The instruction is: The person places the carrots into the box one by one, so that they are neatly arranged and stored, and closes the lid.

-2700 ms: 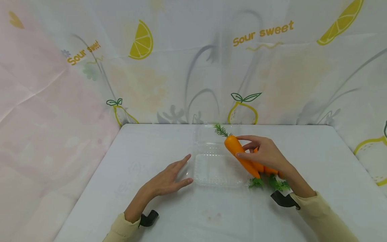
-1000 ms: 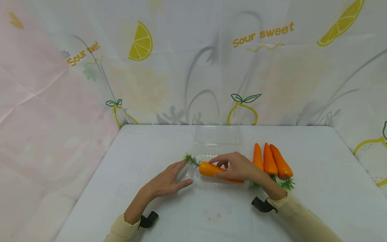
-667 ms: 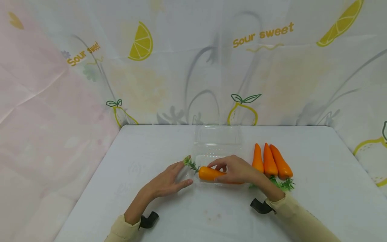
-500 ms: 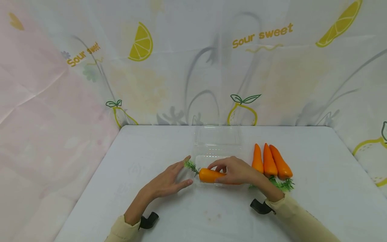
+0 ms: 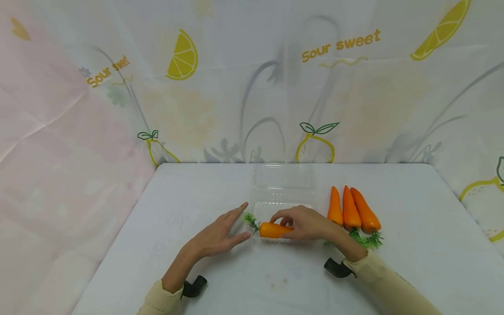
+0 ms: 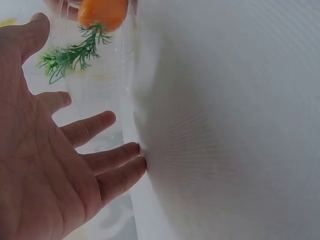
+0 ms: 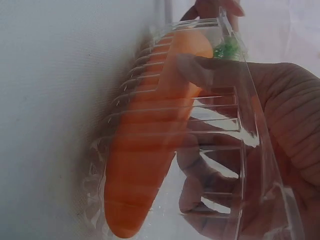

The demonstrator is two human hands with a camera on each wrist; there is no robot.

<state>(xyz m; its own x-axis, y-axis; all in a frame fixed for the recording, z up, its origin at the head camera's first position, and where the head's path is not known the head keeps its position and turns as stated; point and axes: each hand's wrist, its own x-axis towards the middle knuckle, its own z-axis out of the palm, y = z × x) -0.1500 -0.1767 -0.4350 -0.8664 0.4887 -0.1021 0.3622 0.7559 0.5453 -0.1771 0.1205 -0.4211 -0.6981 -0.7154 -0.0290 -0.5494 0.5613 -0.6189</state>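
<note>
The clear box [image 5: 277,209] sits on the white table [image 5: 185,183], with its lid [image 5: 283,176] flipped back on the far side. One carrot [image 5: 271,230] is down inside the box, lying sideways along the near wall. Its fat end is at the box's left side and the skinny tip at the right. The green top [image 5: 250,220] pokes out past the left edge of the box. From the right wrist you can see most of the carrot through the ribbed plastic, though I can't tell if it's actually touching the bottom of the box.

Right hand [image 5: 305,222] is in over the box from the right, pinching that carrot, thumb on the near side and fingers curled on the far side. Left hand [image 5: 214,236] is just left of the box, fingers straight and spread, thumb well away from them, not gripping anything. Can't tell whether it's touching the box wall.

Three other carrots [image 5: 350,212] lie in a loose bunch just right of the box, tips pointing away from the person, greens on the near side. Behind the box hangs a pale cloth [image 5: 236,96] printed with lemons and "Sour sweet".
</note>
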